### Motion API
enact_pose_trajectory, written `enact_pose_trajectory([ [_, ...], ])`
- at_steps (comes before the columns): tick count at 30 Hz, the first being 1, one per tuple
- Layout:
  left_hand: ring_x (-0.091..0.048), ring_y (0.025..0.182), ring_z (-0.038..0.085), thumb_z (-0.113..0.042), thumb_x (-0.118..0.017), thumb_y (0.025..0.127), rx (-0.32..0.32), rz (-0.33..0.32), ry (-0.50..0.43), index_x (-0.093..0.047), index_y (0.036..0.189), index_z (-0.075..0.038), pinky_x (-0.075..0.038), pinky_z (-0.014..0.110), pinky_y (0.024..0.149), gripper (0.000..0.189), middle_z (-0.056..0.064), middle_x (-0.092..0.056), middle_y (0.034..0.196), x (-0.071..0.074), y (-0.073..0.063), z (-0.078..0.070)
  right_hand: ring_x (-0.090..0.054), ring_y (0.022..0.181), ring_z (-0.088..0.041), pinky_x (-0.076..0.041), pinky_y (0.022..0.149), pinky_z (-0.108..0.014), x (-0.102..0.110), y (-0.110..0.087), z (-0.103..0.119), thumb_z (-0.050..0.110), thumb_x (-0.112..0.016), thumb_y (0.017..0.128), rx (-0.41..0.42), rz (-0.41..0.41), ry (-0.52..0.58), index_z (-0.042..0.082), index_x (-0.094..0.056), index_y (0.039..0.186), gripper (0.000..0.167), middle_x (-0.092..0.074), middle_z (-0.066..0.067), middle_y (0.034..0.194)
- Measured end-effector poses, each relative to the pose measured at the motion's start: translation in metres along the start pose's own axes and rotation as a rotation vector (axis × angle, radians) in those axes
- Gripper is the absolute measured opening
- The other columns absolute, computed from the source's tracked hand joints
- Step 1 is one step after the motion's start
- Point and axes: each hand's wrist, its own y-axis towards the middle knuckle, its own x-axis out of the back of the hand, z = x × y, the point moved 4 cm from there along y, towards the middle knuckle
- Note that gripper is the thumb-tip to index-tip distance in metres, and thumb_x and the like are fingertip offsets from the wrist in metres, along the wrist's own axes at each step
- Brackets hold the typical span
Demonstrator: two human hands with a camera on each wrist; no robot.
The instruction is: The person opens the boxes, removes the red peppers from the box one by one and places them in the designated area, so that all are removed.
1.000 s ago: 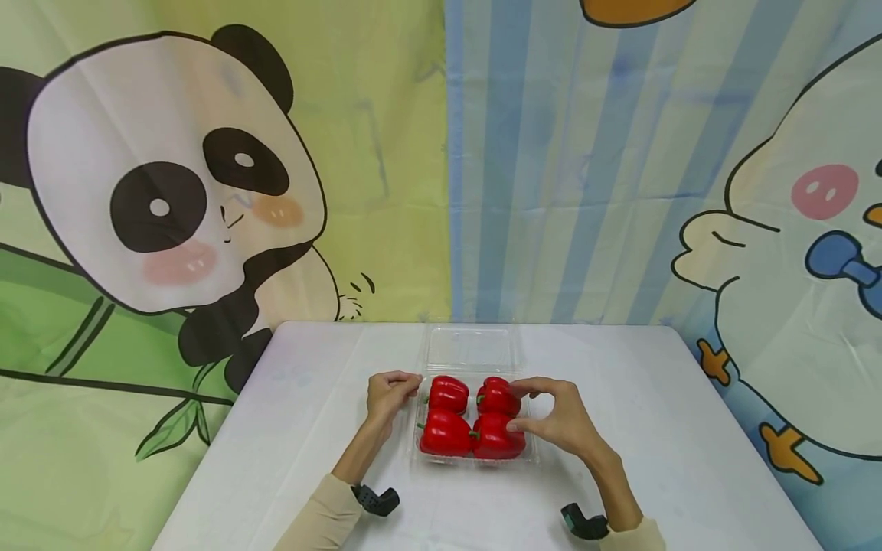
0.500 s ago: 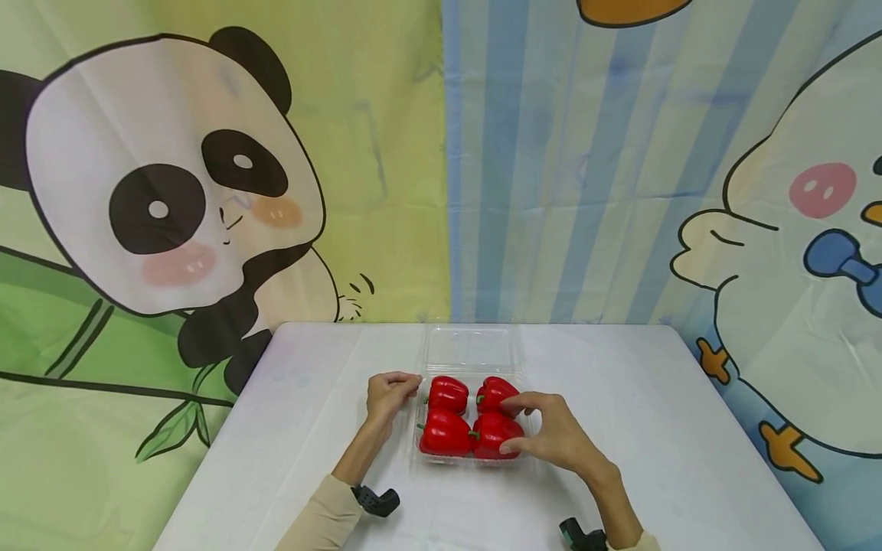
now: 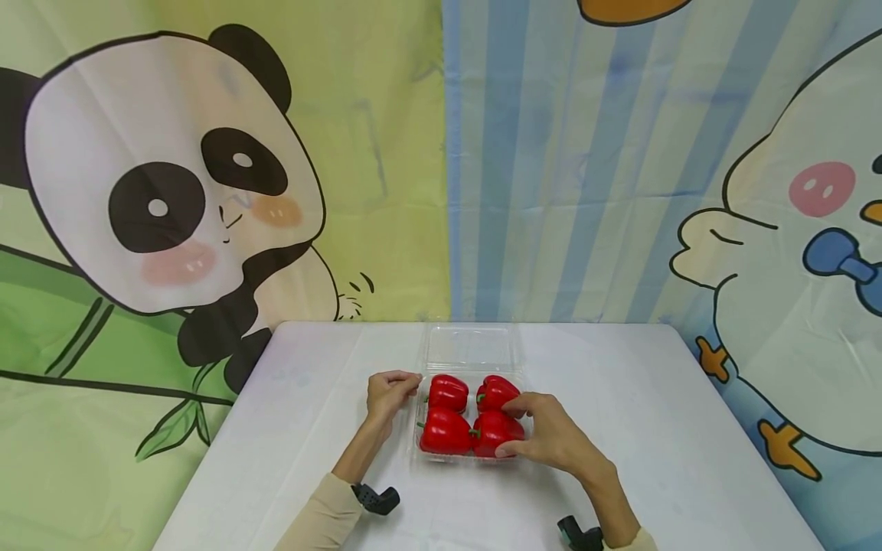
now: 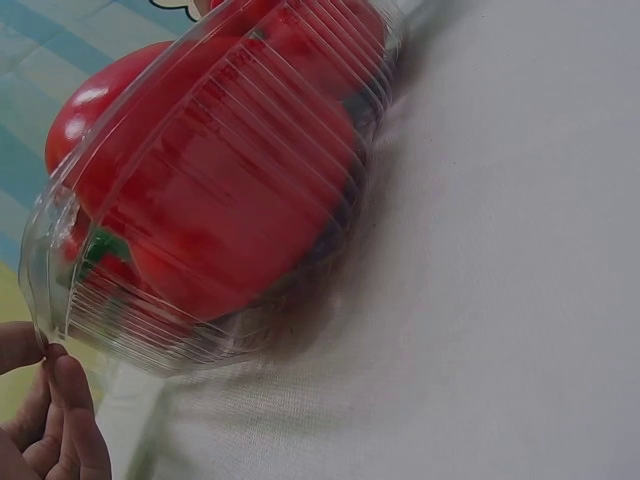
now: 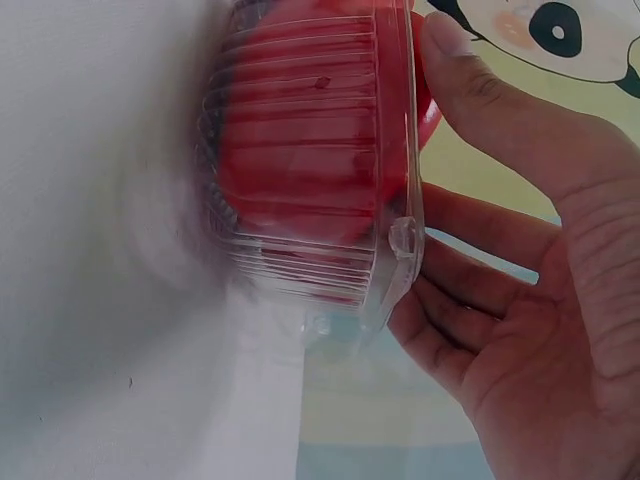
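Several glossy red bell peppers sit in a clear plastic clamshell box (image 3: 441, 458), its lid (image 3: 471, 348) laid back behind it. With thumb and fingertips, my left hand (image 3: 388, 394) pinches the box's left rim near the back corner; the left wrist view shows the fingers (image 4: 75, 385) at that rim. My right hand (image 3: 554, 432) grips the front right bell pepper (image 3: 491, 432), thumb at its near side and fingers at its far side. In the right wrist view the thumb (image 5: 470, 75) reaches over the rim onto the pepper. The other fingers are partly hidden behind the box.
The box stands on a white-covered table (image 3: 310, 428), back from its front edge. Behind the table hangs a curtain (image 3: 386, 153) printed with a panda and a white bird. Dark wrist cameras are worn on both wrists, below beige sleeves (image 3: 320, 516).
My right hand has come nearer and slightly left, from spanning the two right peppers to closing around the front right one. The left hand stays at the rim.
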Motion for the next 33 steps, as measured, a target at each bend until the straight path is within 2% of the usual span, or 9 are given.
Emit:
enact_pose_trajectory([
  [5, -0.068, 0.067, 0.009, -0.019, -0.084, 0.095, -0.008, -0.003, 0.004, -0.082, 0.099, 0.004, -0.052, 0.023, 0.062, 0.023, 0.008, -0.081, 0.082, -0.0007, -0.0003, -0.0023, -0.069, 0.102, -0.014, -0.063, 0.095, -0.051, -0.0007, 0.0023, 0.0005, 0.039, -0.105, 0.068, 0.016, 0.016, -0.013, 0.01, -0.081, 0.122, 0.066, -0.078, 0.005, 0.111],
  [12, -0.067, 0.066, 0.008, -0.018, -0.084, 0.094, -0.002, -0.007, 0.007, -0.084, 0.095, 0.0, -0.052, 0.024, 0.062, 0.019, 0.012, -0.081, 0.084, -0.0017, 0.0002, 0.0007, -0.067, 0.102, -0.014, -0.064, 0.092, -0.049, -0.0011, 0.0013, -0.0001, 0.036, -0.106, 0.068, 0.0, 0.018, -0.014, 0.008, -0.08, 0.122, 0.066, -0.077, 0.004, 0.111],
  [21, -0.068, 0.066, 0.009, -0.016, -0.083, 0.095, -0.003, -0.018, 0.003, -0.084, 0.094, 0.0, -0.052, 0.025, 0.062, 0.016, 0.008, -0.08, 0.08, -0.0008, 0.0022, 0.0028, -0.068, 0.102, -0.015, -0.063, 0.091, -0.049, -0.0036, -0.001, -0.001, 0.04, -0.103, 0.072, 0.082, -0.034, -0.041, 0.012, -0.078, 0.118, 0.059, -0.075, 0.006, 0.109],
  [28, -0.068, 0.066, 0.009, -0.015, -0.085, 0.093, -0.022, -0.01, 0.013, -0.083, 0.096, 0.004, -0.051, 0.025, 0.063, 0.019, 0.008, -0.079, 0.077, 0.0002, 0.0036, 0.002, -0.069, 0.104, -0.018, -0.065, 0.092, -0.049, -0.0074, -0.0034, -0.0016, 0.044, -0.099, 0.073, 0.093, -0.074, -0.06, 0.016, -0.076, 0.119, 0.058, -0.073, 0.006, 0.112],
  [33, -0.068, 0.067, 0.009, -0.015, -0.085, 0.093, -0.018, -0.014, 0.017, -0.083, 0.095, 0.003, -0.051, 0.026, 0.064, 0.019, 0.007, -0.079, 0.077, 0.0005, 0.0022, 0.0025, -0.069, 0.104, -0.016, -0.066, 0.092, -0.048, -0.0081, -0.0058, -0.001, 0.043, -0.099, 0.073, 0.112, -0.103, -0.079, 0.016, -0.077, 0.119, 0.057, -0.073, 0.007, 0.114],
])
